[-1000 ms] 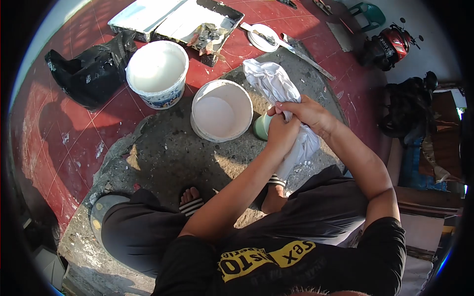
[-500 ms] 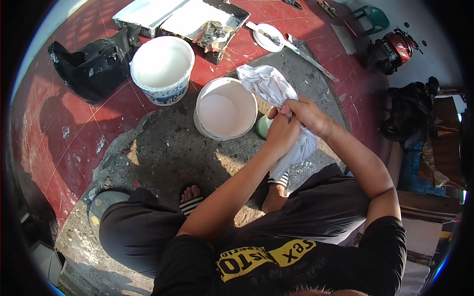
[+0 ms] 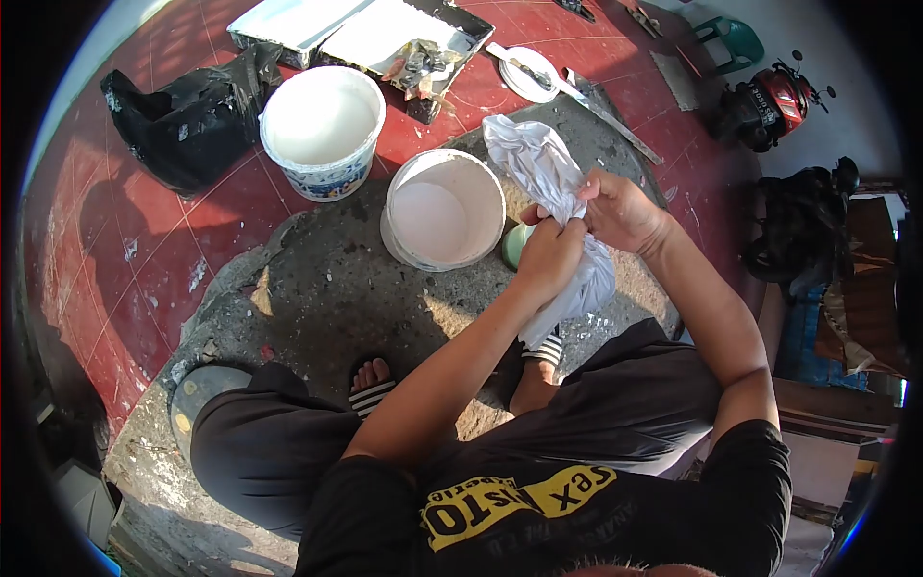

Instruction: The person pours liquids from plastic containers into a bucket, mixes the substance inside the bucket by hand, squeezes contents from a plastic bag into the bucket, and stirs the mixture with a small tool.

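Observation:
A white cloth or bag (image 3: pixel 534 159), bunched and twisted at its middle, hangs over the grey concrete in front of me. My left hand (image 3: pixel 553 255) is wrapped round the twisted middle. At the right side of the twist is my right hand (image 3: pixel 620 212), its thumb near the material and its fingers partly curled; whether it grips is hard to make out. The lower part of the white material (image 3: pixel 588 284) spreads below my hands. A green container (image 3: pixel 514 246) stands partly hidden behind my left hand. Left of it is a white bucket (image 3: pixel 443 210) with pale contents.
Another white bucket (image 3: pixel 322 133) stands beside a black plastic bag (image 3: pixel 187 130). Trays with white material (image 3: pixel 385 37) lie at the back, near a round white lid (image 3: pixel 528 75) and a long flat strip (image 3: pixel 615 117). Sandalled feet (image 3: pixel 370 385) rest below; a red motorbike (image 3: pixel 777 99) is far right.
My right hand has loosened and turned, its fingers now more apart from my left hand. The upper white material has shifted slightly. The camera view has moved a little.

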Action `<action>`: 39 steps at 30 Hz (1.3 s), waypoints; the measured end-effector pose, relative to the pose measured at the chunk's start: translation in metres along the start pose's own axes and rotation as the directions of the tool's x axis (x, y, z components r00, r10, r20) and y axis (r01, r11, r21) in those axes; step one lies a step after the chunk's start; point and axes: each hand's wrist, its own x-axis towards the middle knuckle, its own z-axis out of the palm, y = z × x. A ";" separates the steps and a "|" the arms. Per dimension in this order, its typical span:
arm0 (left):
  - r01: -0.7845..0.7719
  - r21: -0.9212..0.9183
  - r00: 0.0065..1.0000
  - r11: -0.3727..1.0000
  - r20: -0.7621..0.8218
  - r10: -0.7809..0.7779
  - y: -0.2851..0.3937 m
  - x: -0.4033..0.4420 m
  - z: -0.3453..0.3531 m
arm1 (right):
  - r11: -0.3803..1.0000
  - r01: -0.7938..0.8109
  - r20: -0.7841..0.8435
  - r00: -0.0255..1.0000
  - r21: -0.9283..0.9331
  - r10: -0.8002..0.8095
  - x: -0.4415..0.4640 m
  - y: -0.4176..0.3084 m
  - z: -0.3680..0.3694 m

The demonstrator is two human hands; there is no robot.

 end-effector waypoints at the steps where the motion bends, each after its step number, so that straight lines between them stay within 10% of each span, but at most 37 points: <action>1: 0.018 -0.004 0.998 1.000 0.056 -0.017 0.004 0.000 -0.003 | 0.999 0.001 0.010 1.000 0.042 -0.001 0.000 0.001 -0.004; 12: -0.012 0.070 1.000 0.997 0.015 0.011 0.000 -0.005 0.000 | 0.979 -0.046 -0.332 0.943 -0.201 -0.024 0.023 0.027 0.007; 20: 0.018 -0.586 0.999 0.810 0.048 0.012 -0.013 0.004 0.019 | 0.982 -0.017 -0.334 0.941 -0.190 -0.048 0.023 0.031 -0.005; 26: -0.026 -0.838 0.997 0.544 0.015 0.070 0.006 -0.012 0.023 | 0.969 -0.017 -0.407 0.909 -0.245 -0.087 0.011 0.019 0.005; 30: 0.013 -0.800 0.999 0.600 -0.015 -0.042 0.017 -0.015 0.014 | 0.915 -0.044 -0.445 0.883 -0.401 -0.152 0.000 0.009 -0.010; 32: -0.115 -0.706 0.992 0.699 -0.120 0.042 0.004 0.001 0.017 | 0.188 0.121 0.023 0.891 -0.975 -0.453 0.001 0.011 -0.030; 34: -0.156 -0.723 0.984 0.673 -0.057 0.167 0.016 -0.001 0.020 | 0.151 0.137 0.056 0.893 -0.979 -0.447 0.004 0.012 -0.023; 36: -0.220 -0.337 0.975 0.915 -0.104 0.196 0.026 -0.005 0.023 | 0.474 -0.060 -0.204 0.944 -0.878 -0.259 0.003 0.009 -0.009; 39: -0.050 -0.590 0.999 0.806 -0.017 0.049 0.029 0.005 0.024 | 0.393 -0.031 -0.136 0.961 -0.919 -0.242 -0.001 0.006 -0.003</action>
